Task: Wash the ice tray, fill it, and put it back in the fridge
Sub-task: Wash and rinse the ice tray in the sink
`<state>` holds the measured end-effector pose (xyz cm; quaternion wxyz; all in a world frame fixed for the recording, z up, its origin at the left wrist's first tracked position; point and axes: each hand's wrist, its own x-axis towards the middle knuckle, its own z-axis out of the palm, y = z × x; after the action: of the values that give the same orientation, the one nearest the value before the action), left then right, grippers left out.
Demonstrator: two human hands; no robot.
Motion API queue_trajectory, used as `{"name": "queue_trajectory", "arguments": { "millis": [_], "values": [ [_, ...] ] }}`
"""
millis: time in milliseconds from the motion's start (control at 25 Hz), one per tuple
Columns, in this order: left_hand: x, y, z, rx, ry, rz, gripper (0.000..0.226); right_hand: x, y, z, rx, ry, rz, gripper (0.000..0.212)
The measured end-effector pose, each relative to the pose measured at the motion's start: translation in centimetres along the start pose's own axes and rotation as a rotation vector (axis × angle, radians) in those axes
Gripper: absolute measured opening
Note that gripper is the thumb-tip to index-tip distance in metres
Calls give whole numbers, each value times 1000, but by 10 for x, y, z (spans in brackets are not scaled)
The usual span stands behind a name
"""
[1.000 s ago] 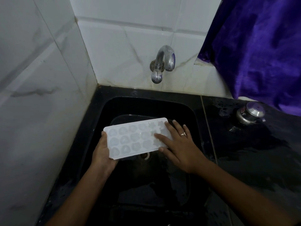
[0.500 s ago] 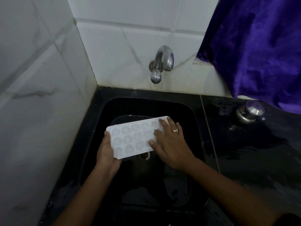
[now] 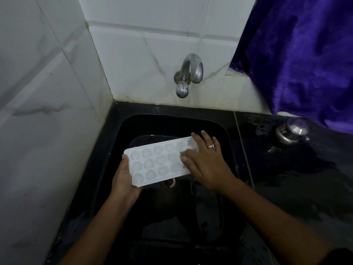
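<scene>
A white ice tray (image 3: 155, 161) with rows of round moulds is held level over the black sink (image 3: 219, 131). My left hand (image 3: 124, 178) grips its left end from beneath, thumb on the edge. My right hand (image 3: 205, 160) lies flat with straight fingers on the tray's right end, covering the moulds there; a ring shows on one finger. The metal tap (image 3: 188, 75) juts from the tiled wall above the sink, and no water shows running from it.
White marble tiles close in on the left and behind. A wet black counter (image 3: 296, 178) stretches to the right, with a small steel pot (image 3: 291, 131) on it. A purple cloth (image 3: 305, 54) hangs over the upper right. The sink drain (image 3: 169, 182) lies below the tray.
My right hand has slid across the tray's right end towards its far edge. The tray has tilted slightly, its right end further from me. My left hand keeps its grip.
</scene>
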<state>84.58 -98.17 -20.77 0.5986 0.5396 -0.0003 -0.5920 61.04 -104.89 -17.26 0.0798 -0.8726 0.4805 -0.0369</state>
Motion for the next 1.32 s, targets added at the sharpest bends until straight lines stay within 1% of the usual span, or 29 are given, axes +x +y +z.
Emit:
{"name": "queue_trajectory", "arguments": {
  "millis": [80,160,200,280,360,440,520,600,680,760,840,960,1000,1080,1160,1240,1320],
  "values": [
    [1,-1,3,13,-2,-1,63,1,-10,5,-4,-10,6,63],
    [3,2,0,24,0,15,63,-5,-6,10,-47,-51,-62,65],
    [3,4,-3,26,1,19,62,-7,1,9,-66,-40,-85,62],
    [2,1,-3,9,-8,8,62,-4,6,2,-55,16,-44,58],
    [3,-3,-1,13,-14,6,63,-1,-4,6,-29,21,-4,64],
    [5,-1,-2,17,-14,16,63,-8,-7,14,-40,-13,-47,70],
    [4,2,-5,36,-8,34,58,-11,5,12,-74,-12,-93,61],
    [1,0,-3,30,-21,29,55,-8,6,6,-38,18,-26,55],
    [2,-3,1,26,-16,29,56,-6,-8,10,12,18,18,61],
    [5,0,-2,27,3,32,58,-11,-9,18,-8,-25,-41,65],
    [6,-1,-8,29,7,22,59,-11,5,13,-34,-13,-79,59],
    [3,-6,-6,18,-9,11,59,-5,-4,8,26,22,20,60],
    [4,-6,-5,19,-11,16,60,-5,-12,12,40,14,26,62],
    [6,-1,-6,19,-7,32,59,-12,-10,18,10,-34,-30,63],
    [5,-1,-8,27,4,30,58,-11,4,12,-19,-20,-63,57],
    [2,-4,-5,27,-6,13,58,-7,2,7,8,13,5,57],
    [2,-4,0,29,-15,20,59,-7,-11,12,34,3,26,63]
  ]
}}
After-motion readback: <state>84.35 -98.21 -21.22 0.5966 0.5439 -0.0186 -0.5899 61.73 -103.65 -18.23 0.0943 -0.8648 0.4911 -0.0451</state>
